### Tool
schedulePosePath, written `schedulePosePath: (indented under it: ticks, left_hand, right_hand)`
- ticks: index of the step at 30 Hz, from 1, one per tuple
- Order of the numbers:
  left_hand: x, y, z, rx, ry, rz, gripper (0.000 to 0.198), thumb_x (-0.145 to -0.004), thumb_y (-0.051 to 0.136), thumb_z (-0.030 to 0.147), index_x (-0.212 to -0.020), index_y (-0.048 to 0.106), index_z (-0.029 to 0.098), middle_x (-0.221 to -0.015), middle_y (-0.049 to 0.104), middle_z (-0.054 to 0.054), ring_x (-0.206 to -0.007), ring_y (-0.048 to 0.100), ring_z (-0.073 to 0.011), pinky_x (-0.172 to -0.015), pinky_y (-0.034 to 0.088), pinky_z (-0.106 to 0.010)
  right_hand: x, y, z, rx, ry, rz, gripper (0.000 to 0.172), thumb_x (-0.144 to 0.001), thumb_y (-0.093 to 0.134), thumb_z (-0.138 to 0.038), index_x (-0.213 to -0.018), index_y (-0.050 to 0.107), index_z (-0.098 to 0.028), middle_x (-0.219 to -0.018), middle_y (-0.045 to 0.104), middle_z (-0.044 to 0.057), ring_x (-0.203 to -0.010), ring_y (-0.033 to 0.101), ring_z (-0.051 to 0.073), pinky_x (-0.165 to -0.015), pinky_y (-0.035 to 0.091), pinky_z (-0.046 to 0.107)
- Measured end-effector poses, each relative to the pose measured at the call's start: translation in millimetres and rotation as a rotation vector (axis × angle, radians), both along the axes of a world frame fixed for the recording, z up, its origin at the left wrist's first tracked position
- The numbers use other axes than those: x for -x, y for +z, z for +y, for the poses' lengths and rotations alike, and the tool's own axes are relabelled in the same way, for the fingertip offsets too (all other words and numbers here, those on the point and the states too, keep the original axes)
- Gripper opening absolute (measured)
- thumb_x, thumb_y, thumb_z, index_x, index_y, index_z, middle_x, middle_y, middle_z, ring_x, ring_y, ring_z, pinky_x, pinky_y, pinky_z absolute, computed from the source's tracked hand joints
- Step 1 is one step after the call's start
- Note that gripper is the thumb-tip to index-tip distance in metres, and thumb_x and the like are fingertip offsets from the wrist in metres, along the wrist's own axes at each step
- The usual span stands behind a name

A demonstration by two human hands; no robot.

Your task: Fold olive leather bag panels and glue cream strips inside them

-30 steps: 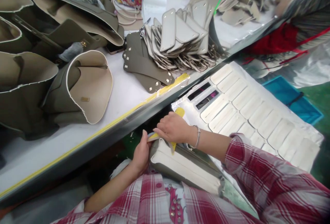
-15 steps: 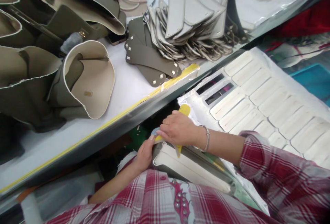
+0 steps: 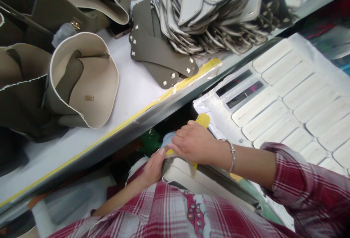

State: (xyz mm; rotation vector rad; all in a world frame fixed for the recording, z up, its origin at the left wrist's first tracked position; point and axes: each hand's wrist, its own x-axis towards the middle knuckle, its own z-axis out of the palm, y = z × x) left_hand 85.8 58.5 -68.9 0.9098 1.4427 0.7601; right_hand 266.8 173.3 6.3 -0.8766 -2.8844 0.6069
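My right hand (image 3: 195, 141), with a silver bangle at its wrist, is closed round a flat yellow piece (image 3: 203, 120). The piece's rounded end sticks out past the knuckles, and more yellow shows below the palm. Most of it is hidden, so its kind is unclear. My left hand (image 3: 153, 167) is closed at the near corner of a grey-brown bag (image 3: 188, 179) with a cream face, which rests against my lap. The left thumb almost meets the right fingers there. Something pale blue (image 3: 167, 138) shows just behind the hands.
Grey-brown bags with beige linings, one an open bag (image 3: 91, 81), stand on the white bench (image 3: 131, 95). Dark straps (image 3: 161, 53) and a heap of pale-backed flaps (image 3: 218, 8) lie beside them. At right, a board (image 3: 207, 104) carries rows of cream oblong pieces (image 3: 287, 121).
The view has shifted, so the bench things sit differently in the picture. Both hands keep their grip at the bag's corner, with the right hand a little lower and further right.
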Motion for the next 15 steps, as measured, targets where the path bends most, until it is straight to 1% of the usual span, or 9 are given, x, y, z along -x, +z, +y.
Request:
schedulePosePath:
  ticks: [3,5,7,11,13,15]
  left_hand:
    - [-5,10.6,9,-0.088,-0.07,0.07,0.051,-0.077,0.047,0.059,-0.102,0.065,0.019,-0.108,0.064,-0.008,-0.105,0.053,-0.0287,-0.101,0.036,-0.039]
    - [-7,18.4,17,-0.114,-0.153,0.036,0.05,-0.082,0.041,0.056,-0.106,0.063,0.018,-0.113,0.061,-0.008,-0.108,0.051,-0.0277,-0.102,0.034,-0.038]
    - [-9,24.8,24,-0.104,-0.235,-0.019,0.049,-0.087,0.033,0.049,-0.112,0.058,0.015,-0.118,0.057,-0.009,-0.11,0.05,-0.0267,-0.101,0.035,-0.039]
    - [-13,33.0,37,-0.055,-0.304,-0.07,0.046,-0.088,0.035,0.046,-0.115,0.055,0.014,-0.119,0.056,-0.009,-0.109,0.049,-0.0257,-0.098,0.035,-0.037]
    - [-15,37.4,41,-0.074,-0.36,-0.07,0.042,-0.089,0.035,0.043,-0.115,0.054,0.016,-0.119,0.055,-0.007,-0.109,0.049,-0.0239,-0.097,0.034,-0.034]
    - [-15,43.0,45,-0.106,-0.425,-0.085,0.039,-0.09,0.034,0.04,-0.117,0.052,0.018,-0.12,0.054,-0.006,-0.11,0.048,-0.0223,-0.097,0.034,-0.032]
  right_hand:
    - [-5,-2.5,-6,0.03,-0.043,-0.002,0.05,-0.094,0.023,-0.039,-0.073,0.062,-0.015,-0.068,0.06,0.008,-0.064,0.048,0.015,-0.062,0.019,0.032]
    - [-8,-4.7,-10,0.05,-0.064,-0.009,0.048,-0.094,0.025,-0.039,-0.075,0.062,-0.015,-0.069,0.06,0.008,-0.065,0.049,0.016,-0.062,0.019,0.033]
    - [-12,-6.8,-15,0.081,-0.092,-0.013,0.045,-0.094,0.026,-0.038,-0.078,0.062,-0.015,-0.07,0.06,0.008,-0.065,0.049,0.017,-0.062,0.02,0.033]
    - [-19,-7.1,-22,0.157,-0.17,-0.029,0.044,-0.094,0.027,-0.038,-0.081,0.063,-0.016,-0.069,0.061,0.008,-0.064,0.05,0.019,-0.061,0.022,0.034]
    - [-22,-4.2,-25,0.163,-0.181,-0.047,0.038,-0.092,0.032,-0.038,-0.083,0.063,-0.017,-0.07,0.062,0.009,-0.064,0.051,0.02,-0.06,0.023,0.035]
    - [-24,0.3,-30,0.128,-0.164,-0.075,0.029,-0.09,0.038,-0.034,-0.088,0.062,-0.019,-0.071,0.062,0.008,-0.065,0.053,0.022,-0.059,0.023,0.035]
